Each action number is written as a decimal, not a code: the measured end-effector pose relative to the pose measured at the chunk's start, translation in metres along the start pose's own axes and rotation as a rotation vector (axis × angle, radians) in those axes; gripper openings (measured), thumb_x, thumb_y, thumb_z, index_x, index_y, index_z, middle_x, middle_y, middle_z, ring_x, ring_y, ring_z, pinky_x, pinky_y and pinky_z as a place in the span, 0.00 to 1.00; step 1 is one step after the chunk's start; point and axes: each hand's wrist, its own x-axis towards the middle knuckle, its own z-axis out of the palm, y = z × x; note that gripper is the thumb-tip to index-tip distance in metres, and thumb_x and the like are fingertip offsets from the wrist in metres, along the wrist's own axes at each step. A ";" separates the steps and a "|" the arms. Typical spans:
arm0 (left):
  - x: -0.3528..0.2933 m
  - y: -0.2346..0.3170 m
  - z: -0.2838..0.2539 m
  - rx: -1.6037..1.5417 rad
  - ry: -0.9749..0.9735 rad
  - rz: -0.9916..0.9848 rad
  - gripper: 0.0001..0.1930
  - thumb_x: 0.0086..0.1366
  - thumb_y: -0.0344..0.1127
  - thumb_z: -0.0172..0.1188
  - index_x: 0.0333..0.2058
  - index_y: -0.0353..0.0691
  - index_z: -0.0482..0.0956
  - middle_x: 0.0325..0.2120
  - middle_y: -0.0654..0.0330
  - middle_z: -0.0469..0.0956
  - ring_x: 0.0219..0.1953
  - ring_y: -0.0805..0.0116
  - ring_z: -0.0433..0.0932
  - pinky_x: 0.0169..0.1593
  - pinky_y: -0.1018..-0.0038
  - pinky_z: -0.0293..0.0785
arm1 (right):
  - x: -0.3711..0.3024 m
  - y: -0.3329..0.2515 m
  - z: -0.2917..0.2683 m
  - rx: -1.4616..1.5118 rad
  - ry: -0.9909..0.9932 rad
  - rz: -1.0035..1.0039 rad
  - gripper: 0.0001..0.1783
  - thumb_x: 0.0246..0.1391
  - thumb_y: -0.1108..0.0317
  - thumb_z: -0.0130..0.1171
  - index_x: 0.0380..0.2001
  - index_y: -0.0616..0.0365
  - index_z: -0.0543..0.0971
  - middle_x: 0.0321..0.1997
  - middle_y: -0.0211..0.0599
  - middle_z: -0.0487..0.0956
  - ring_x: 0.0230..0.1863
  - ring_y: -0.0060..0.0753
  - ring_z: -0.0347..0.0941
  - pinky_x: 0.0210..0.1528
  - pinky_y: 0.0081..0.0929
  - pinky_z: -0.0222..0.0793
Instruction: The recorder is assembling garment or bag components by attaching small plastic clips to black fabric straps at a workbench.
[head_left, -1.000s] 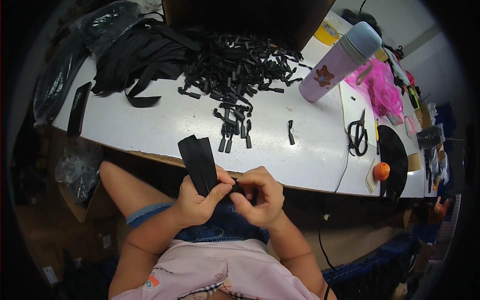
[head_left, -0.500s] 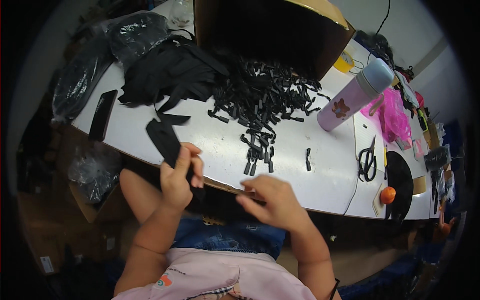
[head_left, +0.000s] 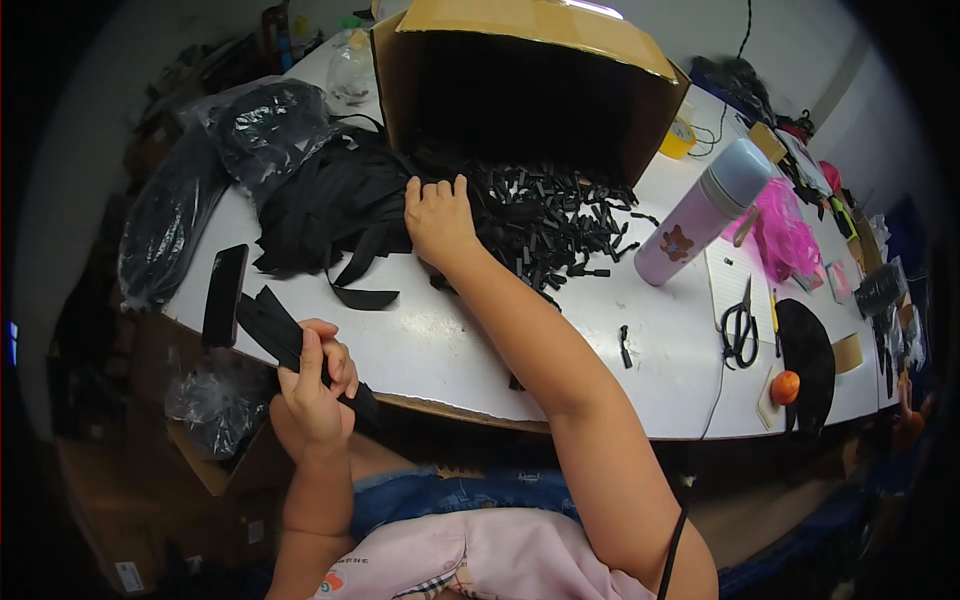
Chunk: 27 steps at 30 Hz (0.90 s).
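My left hand (head_left: 312,395) grips a flat black strap (head_left: 275,330) at the near left edge of the white table (head_left: 440,350). My right hand (head_left: 438,215) reaches far forward, with its fingers curled down into the pile of black straps (head_left: 335,205). Right beside that hand lies a heap of small black plastic buckle pieces (head_left: 545,220). What the right fingers have hold of is hidden by the hand.
An open cardboard box (head_left: 530,85) stands behind the piles. A black phone (head_left: 225,295) lies at the left edge. A lilac flask (head_left: 705,210), black scissors (head_left: 738,325), a pink bag (head_left: 785,235) and a small orange fruit (head_left: 785,388) are on the right.
Both hands were together on the strap below the table edge. My right hand has let go and stretched forward into the black pile, while my left hand has moved left with the strap.
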 end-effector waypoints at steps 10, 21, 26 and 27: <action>0.100 0.011 0.022 0.579 -0.195 0.276 0.08 0.56 0.34 0.53 0.27 0.35 0.71 0.14 0.72 0.60 0.15 0.84 0.58 0.21 0.88 0.55 | 0.012 0.031 -0.015 0.053 0.244 -0.142 0.07 0.38 0.72 0.47 0.24 0.59 0.73 0.21 0.34 0.74 0.29 0.33 0.69 0.49 0.44 0.53; 0.136 -0.044 0.074 1.664 -0.392 0.677 0.34 0.35 0.36 0.66 0.44 0.36 0.65 0.31 0.54 0.66 0.33 0.60 0.70 0.35 0.70 0.68 | -0.020 0.067 -0.053 0.051 0.407 -0.222 0.14 0.32 0.75 0.52 0.30 0.58 0.72 0.23 0.30 0.71 0.30 0.31 0.68 0.46 0.37 0.58; 0.136 -0.064 0.086 1.609 -0.376 0.846 0.21 0.38 0.24 0.57 0.36 0.33 0.68 0.30 0.55 0.67 0.34 0.58 0.68 0.38 0.67 0.66 | -0.038 0.083 -0.055 0.121 0.391 -0.162 0.21 0.27 0.76 0.55 0.34 0.59 0.71 0.25 0.31 0.72 0.31 0.32 0.67 0.44 0.33 0.59; 0.141 -0.072 0.085 1.606 -0.376 0.850 0.21 0.38 0.24 0.57 0.36 0.33 0.68 0.30 0.55 0.67 0.34 0.58 0.68 0.38 0.67 0.66 | -0.041 0.085 -0.056 0.155 0.393 -0.133 0.23 0.27 0.75 0.55 0.36 0.60 0.70 0.25 0.32 0.72 0.32 0.33 0.67 0.44 0.32 0.59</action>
